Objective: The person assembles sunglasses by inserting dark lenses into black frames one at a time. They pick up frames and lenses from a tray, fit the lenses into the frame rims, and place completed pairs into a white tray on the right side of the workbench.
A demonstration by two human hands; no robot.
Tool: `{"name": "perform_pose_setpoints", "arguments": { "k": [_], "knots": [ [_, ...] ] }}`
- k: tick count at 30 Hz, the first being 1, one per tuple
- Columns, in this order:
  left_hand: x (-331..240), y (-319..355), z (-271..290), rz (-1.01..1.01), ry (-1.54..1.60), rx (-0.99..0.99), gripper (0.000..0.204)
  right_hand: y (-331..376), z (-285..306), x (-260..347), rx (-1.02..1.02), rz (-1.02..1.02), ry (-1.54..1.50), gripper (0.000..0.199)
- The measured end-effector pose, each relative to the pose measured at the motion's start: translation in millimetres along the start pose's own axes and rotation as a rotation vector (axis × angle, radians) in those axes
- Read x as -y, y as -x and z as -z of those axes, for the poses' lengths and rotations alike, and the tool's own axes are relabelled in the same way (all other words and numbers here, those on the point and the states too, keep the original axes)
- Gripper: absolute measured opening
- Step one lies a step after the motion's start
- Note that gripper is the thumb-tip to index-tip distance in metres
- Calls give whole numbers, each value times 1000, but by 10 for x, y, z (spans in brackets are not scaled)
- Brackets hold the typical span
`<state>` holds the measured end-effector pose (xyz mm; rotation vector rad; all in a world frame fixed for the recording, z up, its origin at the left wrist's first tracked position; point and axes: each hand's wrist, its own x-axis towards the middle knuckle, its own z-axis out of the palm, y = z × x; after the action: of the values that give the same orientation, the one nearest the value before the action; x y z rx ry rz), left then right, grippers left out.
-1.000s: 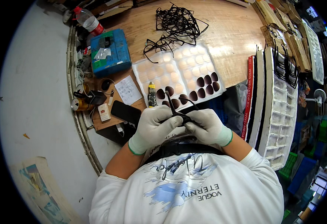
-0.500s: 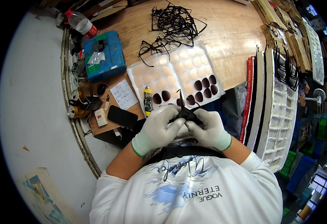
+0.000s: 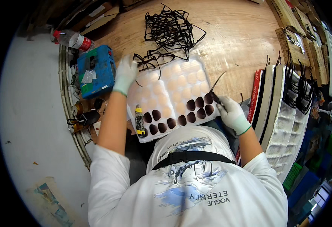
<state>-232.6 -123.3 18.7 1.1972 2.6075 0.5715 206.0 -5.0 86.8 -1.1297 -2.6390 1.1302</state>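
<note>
My left hand [image 3: 126,73], in a white glove, reaches to the near left end of a tangled pile of black eyeglass frames [image 3: 169,30]. Its fingers are blurred beside a loose frame [image 3: 147,61], and whether they grip it I cannot tell. On the right, my gloved right hand [image 3: 232,114] is closed on a pair of black glasses [image 3: 215,97], one temple pointing up and away; its lenses are mostly hidden. Between the hands lies a white padded lens tray [image 3: 151,90] of pale round pockets, with several dark lenses [image 3: 191,116] along its near side.
A yellow-and-black utility knife [image 3: 139,121] lies on the tray's left edge. Further left are a blue box [image 3: 96,72] and a plastic bottle [image 3: 73,40]. White compartment trays [image 3: 283,125] stand at the right, with black temples [image 3: 298,89] across their far end. Cardboard boxes [image 3: 291,45] are stacked beyond.
My hands, together over the glasses near my waist before, have parted. The left went far and left to the frames; the right moved right with the glasses. More dark lenses on the tray show now.
</note>
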Motion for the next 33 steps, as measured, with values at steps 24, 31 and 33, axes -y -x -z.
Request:
{"name": "perform_pose_setpoints", "arguments": {
  "k": [24, 31, 33],
  "knots": [
    [-815, 623, 987, -368, 110, 16, 22, -219, -641, 652, -66, 127, -332, 36],
    [-824, 1485, 605, -757, 82, -43, 10, -338, -866, 1518, -505, 196, -355, 58],
    [-827, 1669, 544, -795, 100, -84, 11, -347, -986, 1536, -463, 82, -317, 51]
  ]
}}
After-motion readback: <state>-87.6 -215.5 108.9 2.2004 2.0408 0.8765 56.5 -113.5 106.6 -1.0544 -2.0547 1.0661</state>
